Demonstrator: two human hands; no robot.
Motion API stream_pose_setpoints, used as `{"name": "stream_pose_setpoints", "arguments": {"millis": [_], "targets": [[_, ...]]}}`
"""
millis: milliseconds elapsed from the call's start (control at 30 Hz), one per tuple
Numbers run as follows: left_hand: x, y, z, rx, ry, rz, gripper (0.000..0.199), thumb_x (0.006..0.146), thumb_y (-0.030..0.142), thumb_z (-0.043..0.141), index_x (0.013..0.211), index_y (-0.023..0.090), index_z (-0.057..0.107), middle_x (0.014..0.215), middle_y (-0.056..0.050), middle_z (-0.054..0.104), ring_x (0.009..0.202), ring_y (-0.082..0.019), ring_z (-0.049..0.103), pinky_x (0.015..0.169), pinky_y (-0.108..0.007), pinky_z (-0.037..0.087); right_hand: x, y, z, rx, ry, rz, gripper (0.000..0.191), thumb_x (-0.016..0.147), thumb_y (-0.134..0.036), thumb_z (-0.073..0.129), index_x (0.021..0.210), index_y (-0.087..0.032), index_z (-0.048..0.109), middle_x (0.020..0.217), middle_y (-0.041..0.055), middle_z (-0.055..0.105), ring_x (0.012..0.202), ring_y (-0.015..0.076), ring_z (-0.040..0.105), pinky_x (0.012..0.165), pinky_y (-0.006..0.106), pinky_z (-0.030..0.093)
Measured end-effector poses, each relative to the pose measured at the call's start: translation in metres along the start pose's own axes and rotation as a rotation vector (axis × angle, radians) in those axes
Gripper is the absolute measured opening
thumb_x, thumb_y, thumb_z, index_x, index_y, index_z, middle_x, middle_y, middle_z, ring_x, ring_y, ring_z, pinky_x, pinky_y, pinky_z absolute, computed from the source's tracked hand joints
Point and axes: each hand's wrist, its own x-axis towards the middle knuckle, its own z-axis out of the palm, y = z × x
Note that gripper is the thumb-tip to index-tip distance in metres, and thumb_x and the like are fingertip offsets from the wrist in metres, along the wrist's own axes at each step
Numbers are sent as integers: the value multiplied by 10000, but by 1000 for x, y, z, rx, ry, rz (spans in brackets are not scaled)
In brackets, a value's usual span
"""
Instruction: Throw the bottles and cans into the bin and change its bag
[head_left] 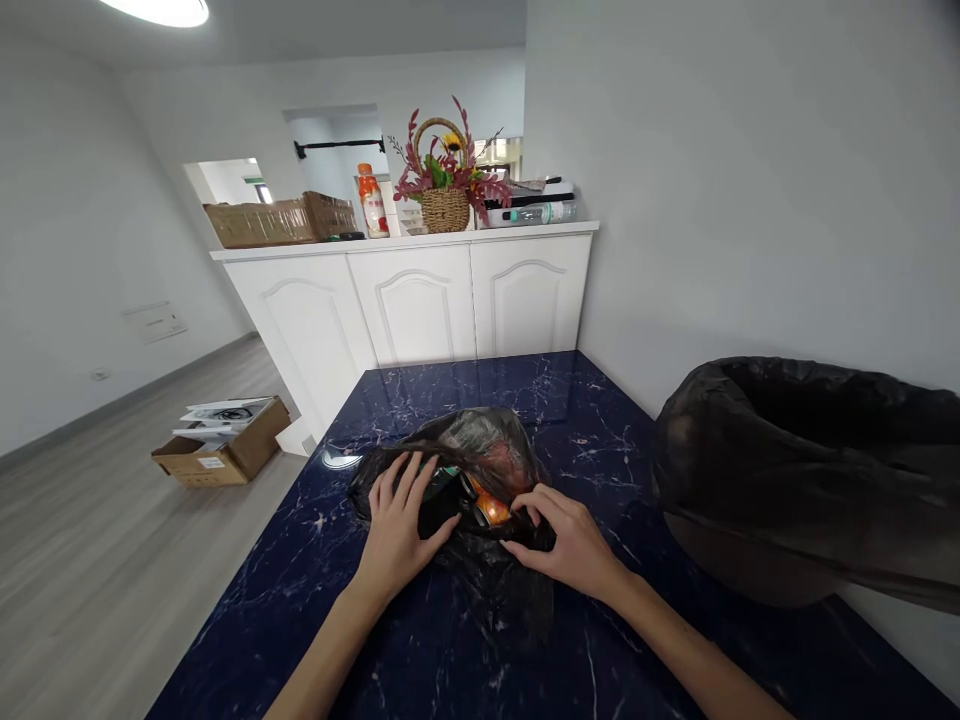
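A crumpled black plastic bag [510, 590] lies on the dark blue marbled tabletop [322, 560], its mouth open toward me. Inside, an orange-and-black can-like thing [491, 508] shows, with a bit of green near it; the rest is hidden by the plastic. My left hand [401, 525] rests over the bag's left side, fingers spread and thumb apart at the opening. On the right side of the mouth, my right hand [566, 535] has its fingers bent over the bag's edge, with the thumb below them.
A large bin lined with a black bag [787, 480] stands at the right by the wall. Behind the table is a white cabinet [420, 300] bearing a cardboard box [262, 222], a bottle [372, 203] and a flower basket [446, 210]. Another box [225, 450] sits on the floor.
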Motion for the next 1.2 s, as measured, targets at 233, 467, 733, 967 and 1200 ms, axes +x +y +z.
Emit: {"name": "stream_pose_setpoints", "arguments": {"millis": [233, 467, 733, 967, 1200], "targets": [[-5, -14, 17, -66, 13, -211, 1182, 875, 639, 769, 1734, 250, 56, 1747, -223, 304, 1600, -436, 315, 1249, -634, 314, -4, 23, 14, -143, 84, 174, 955, 925, -527, 749, 1710, -349, 235, 1153, 102, 577, 1067, 332, 627, 892, 487, 583], [-11, -30, 32, -230, -23, -287, 1294, 796, 590, 856, 1729, 240, 30, 1719, -235, 346, 1562, -445, 402, 1236, -625, 387, -6, 39, 18, -249, 257, 203, 985, 867, -442, 798, 1694, -312, 280, 1438, 181, 406, 1373, 429, 476, 1116, 608, 496], [-11, -30, 35, -280, -38, -294, 1198, 857, 554, 811, 1726, 231, 51, 1728, -226, 333, 1582, -414, 380, 1261, -604, 373, 3, 34, 5, 91, 111, 292, 902, 942, -346, 676, 1708, -321, 201, 1650, 130, 445, 1530, 329, 450, 1242, 541, 422], [0, -8, 0, -195, 200, -204, 739, 996, 287, 620, 1655, 227, 292, 1717, -204, 319, 1604, -398, 300, 1276, -639, 299, 0, 6, 5, 404, -106, 226, 816, 950, -222, 611, 1699, -325, 304, 1599, 86, 573, 1452, 300, 575, 1177, 509, 511], [0, 10, -20, -301, 91, -51, 159, 1052, 250, 539, 1198, 241, 601, 1133, -82, 695, 1070, -246, 683, 932, -402, 572, 3, 6, 11, 407, -29, 290, 547, 920, -196, 579, 1464, -255, 583, 1316, 87, 761, 1264, 290, 708, 1082, 472, 550]]}}
